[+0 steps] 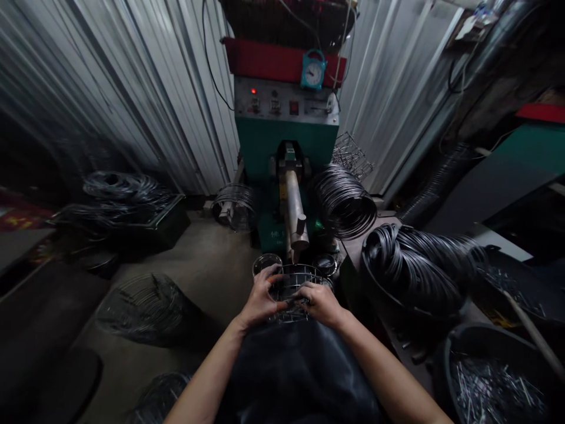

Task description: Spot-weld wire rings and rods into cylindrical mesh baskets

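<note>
Under the tip of a spot welder's metal arm (295,212) is a round wire basket (296,270) with a grid of thin metal rods. My left hand (260,299) grips its left side, the thumb reaching inward and the fingers curved over the wires. Something orange is wrapped around a finger and the thumb. My right hand (324,303) is closed at the basket's near right side, thumb and fingertips pinched together. Whether it also pinches a loose wire is too dark to see. The basket's lower part is hidden behind my hands and a dark apron (300,371).
The green welding machine (260,135) stands ahead, with a blue clock (313,70) on it. Wire ring bundles (342,200) hang at its right. Wire coils (410,265) fill a tub at right; a bucket (448,359) holds short rods. Stacked wire rings (152,306) stand on the left floor.
</note>
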